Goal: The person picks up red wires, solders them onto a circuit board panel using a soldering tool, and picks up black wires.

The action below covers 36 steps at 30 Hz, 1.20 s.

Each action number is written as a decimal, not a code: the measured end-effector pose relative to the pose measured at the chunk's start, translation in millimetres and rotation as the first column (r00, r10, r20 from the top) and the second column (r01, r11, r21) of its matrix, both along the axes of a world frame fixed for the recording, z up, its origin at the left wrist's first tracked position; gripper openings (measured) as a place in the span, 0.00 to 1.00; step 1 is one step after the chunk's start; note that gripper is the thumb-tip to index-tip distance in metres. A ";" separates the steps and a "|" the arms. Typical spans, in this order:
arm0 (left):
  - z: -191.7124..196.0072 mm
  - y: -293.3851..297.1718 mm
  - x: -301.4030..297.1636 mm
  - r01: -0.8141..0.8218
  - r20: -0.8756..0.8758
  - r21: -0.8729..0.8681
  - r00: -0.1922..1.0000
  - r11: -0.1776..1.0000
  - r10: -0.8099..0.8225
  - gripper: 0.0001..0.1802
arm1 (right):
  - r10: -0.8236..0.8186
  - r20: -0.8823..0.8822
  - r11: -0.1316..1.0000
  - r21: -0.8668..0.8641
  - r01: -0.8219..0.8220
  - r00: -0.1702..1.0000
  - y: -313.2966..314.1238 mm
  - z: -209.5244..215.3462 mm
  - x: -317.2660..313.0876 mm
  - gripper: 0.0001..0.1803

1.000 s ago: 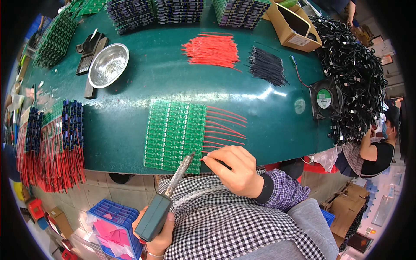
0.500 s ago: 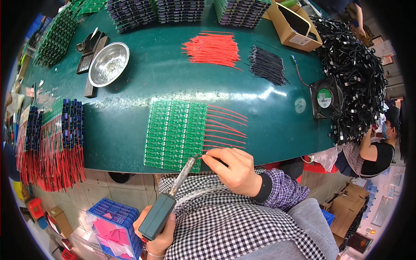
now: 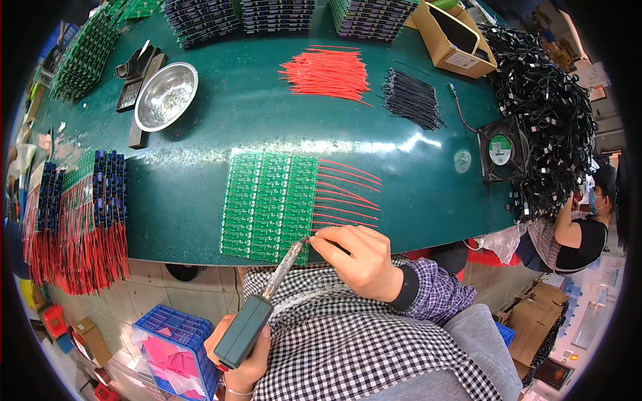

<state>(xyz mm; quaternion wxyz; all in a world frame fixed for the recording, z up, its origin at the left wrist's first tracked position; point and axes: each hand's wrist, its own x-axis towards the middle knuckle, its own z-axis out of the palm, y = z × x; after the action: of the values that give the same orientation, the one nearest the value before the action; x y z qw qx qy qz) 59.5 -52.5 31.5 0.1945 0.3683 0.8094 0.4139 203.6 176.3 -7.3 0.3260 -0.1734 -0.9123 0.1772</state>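
"Where is the circuit-board panel (image 3: pixel 261 207)?"

"Flat on the green table (image 3: pixel 435 177), near its front edge, perhaps so both hands reach it easily."

"And the left hand (image 3: pixel 247 375)?"

"It is wrapped around the handle of the soldering iron (image 3: pixel 245 331), whose shaft slants to the panel's lower right corner, probably so the fingers sit well away from the tip."

"The right hand (image 3: pixel 363 262)?"

"Its thumb and forefinger come close together beside that tip; whether they clamp anything, one cannot tell."

"Why do the red wires (image 3: pixel 348 202) point right?"

"They fan from the panel's right edge, which seems to leave its face uncovered. The red wire pile (image 3: pixel 326 72) and black wire pile (image 3: pixel 410 99) lie farther back, likely out of the hands' way."
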 end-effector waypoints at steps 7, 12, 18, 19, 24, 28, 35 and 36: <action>-7.2 -12.0 0.9 -0.045 0.045 -0.005 0.998 0.999 0.045 0.11 | 0.002 0.006 1.000 0.000 -0.002 1.000 1.0 2.1 -0.7 0.13; -13.4 -21.7 0.8 -0.066 0.039 0.021 0.997 0.998 0.065 0.11 | 0.001 -0.006 1.000 0.000 -0.001 1.000 1.0 1.2 -1.2 0.13; -14.7 -22.9 1.9 -0.068 0.071 0.016 0.995 0.998 0.066 0.11 | 0.001 -0.011 1.000 0.006 -0.001 1.000 0.8 1.7 -1.4 0.14; -12.7 -19.7 2.0 -0.067 0.063 0.032 0.996 0.997 0.065 0.11 | 0.001 -0.006 1.000 0.009 -0.001 1.000 0.6 1.8 -1.4 0.14; -13.0 -20.3 3.8 -0.091 0.056 0.028 0.994 0.995 0.089 0.12 | -0.003 -0.013 1.000 0.017 0.003 1.000 0.4 0.9 -2.1 0.14; -8.6 -18.2 4.6 -0.106 0.077 0.035 0.992 0.994 0.103 0.11 | -0.008 -0.021 1.000 0.030 0.008 1.000 0.0 2.1 -2.3 0.15; -6.9 -21.0 3.9 -0.069 0.075 -0.002 0.995 0.998 0.069 0.11 | 0.028 -0.084 0.999 0.038 -0.025 0.996 -6.0 8.1 3.1 0.17; -10.2 -23.9 4.7 -0.069 0.075 -0.002 0.995 0.998 0.069 0.11 | 0.023 -0.061 1.000 0.020 -0.022 0.998 -7.4 8.2 3.9 0.17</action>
<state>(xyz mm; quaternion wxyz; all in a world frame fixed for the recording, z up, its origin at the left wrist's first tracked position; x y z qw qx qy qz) 64.1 -76.4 21.4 0.2103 0.3246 0.8135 0.4343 207.6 169.0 0.9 0.3535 -0.1545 -0.9055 0.1770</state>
